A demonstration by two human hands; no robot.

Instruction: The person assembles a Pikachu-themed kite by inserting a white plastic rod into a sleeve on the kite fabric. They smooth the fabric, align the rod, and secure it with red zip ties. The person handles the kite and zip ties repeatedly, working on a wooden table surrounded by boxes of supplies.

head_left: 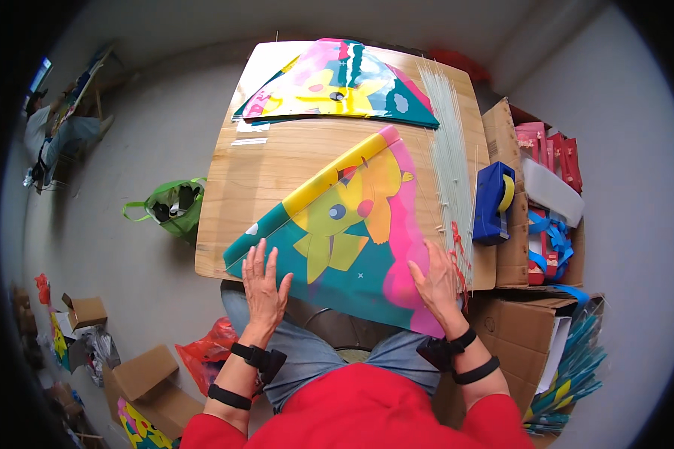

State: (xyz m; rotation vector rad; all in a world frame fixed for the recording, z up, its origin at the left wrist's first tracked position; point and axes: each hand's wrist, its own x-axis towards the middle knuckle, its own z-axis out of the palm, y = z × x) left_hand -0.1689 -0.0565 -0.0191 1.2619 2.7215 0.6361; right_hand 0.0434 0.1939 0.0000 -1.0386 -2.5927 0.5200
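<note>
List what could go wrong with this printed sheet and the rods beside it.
The printed sheet hangs past the near edge of the table, so it might slide if the left hand and right hand lift. The thin rods lie close to the right hand, which could knock them askew.

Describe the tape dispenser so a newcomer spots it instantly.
Find the large wooden table and go to its right edge. There, between the thin pale rods and the open cardboard box, sits the tape dispenser. Its chunky blue body and yellow roll set it apart from both.
</note>
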